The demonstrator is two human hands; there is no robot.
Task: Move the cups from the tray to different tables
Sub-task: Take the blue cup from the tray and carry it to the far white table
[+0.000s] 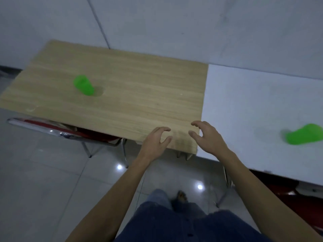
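One green cup (83,85) stands on the wooden table (139,88), another green cup (305,134) on the white table (244,110).

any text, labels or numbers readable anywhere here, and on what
None can be read.
Green cup on the wooden table: plain, no print visible.
Green cup on the white table: blurred, no print visible.
Both tabletops and the wall: no signs or labels.

Green cup (83,85) on wooden table (139,95)
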